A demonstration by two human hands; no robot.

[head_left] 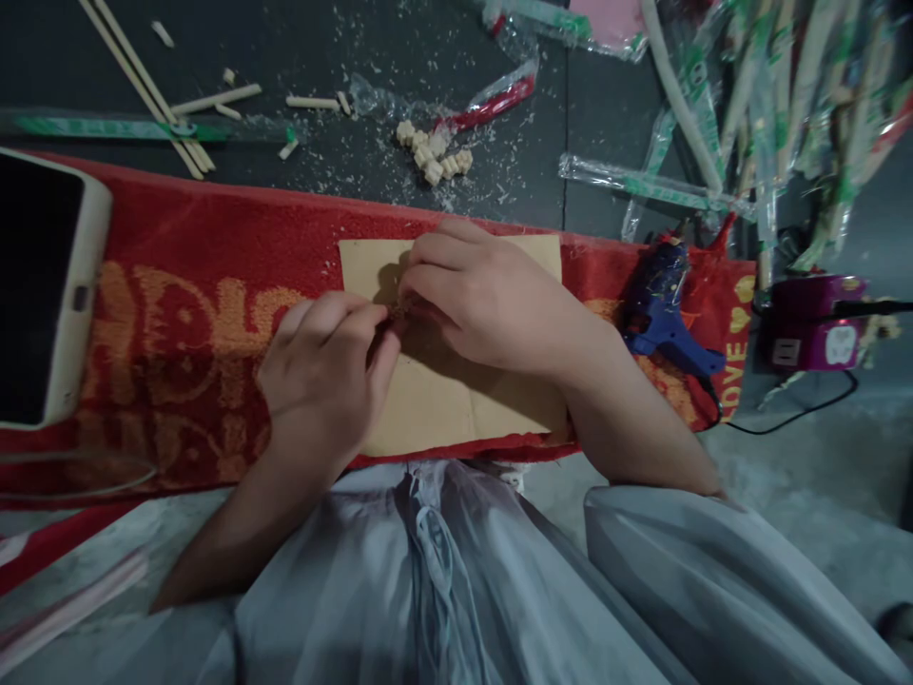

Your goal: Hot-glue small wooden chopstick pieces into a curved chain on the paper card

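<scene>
My left hand (pixel 324 357) and my right hand (pixel 481 290) meet over a tan sheet of card (pixel 520 404) on a red towel. Thumb and fingers of the left are pinched together, and those of the right curl down close beside them. Between the fingertips is something small and dark; the fingers cover most of it, so its kind does not show. Just beyond the card sits a small cluster of pale, notched pieces (pixel 434 157). To the right of my right hand, a blue glue gun (pixel 667 314) lies on the towel.
A phone (pixel 43 285) lies at the left. Chopsticks (pixel 153 95), stick pieces and green-printed wrappers (pixel 642 181) are strewn over the dark table (pixel 300 48). A purple power adapter (pixel 813 323) with black cables is at the right. The red towel (pixel 178 219) runs along the front edge.
</scene>
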